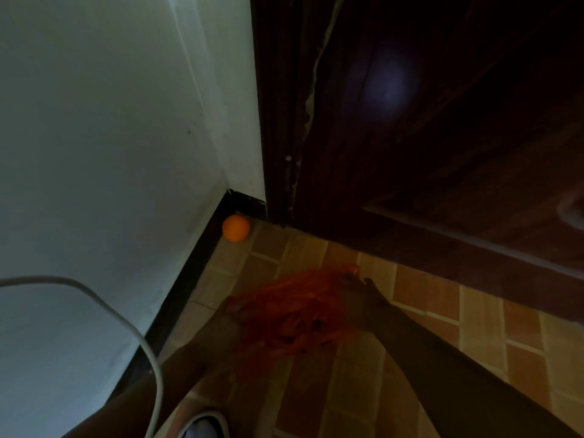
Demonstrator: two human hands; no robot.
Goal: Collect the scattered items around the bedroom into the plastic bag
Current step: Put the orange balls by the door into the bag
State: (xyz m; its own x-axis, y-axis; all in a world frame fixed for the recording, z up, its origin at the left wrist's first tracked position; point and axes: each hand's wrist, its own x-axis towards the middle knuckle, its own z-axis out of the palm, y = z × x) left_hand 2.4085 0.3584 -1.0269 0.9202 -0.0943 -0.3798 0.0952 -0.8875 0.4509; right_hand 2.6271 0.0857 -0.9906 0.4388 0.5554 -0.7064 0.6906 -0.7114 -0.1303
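Head view: both hands, left hand [234, 314] and right hand [360, 292], grip orange plastic bag [294, 314], mouth spread. Next: free 1 hand, fetch orange ball [236, 227] in floor corner.

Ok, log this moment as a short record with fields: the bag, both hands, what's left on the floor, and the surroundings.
bag: orange plastic bag, held low over the tiled floor
left hand: left hand grips the bag's left edge
right hand: right hand holds its right edge
uncollected: orange ball in the corner, against the dark skirting
surroundings: white wall, dark wooden door, white cable, shoe
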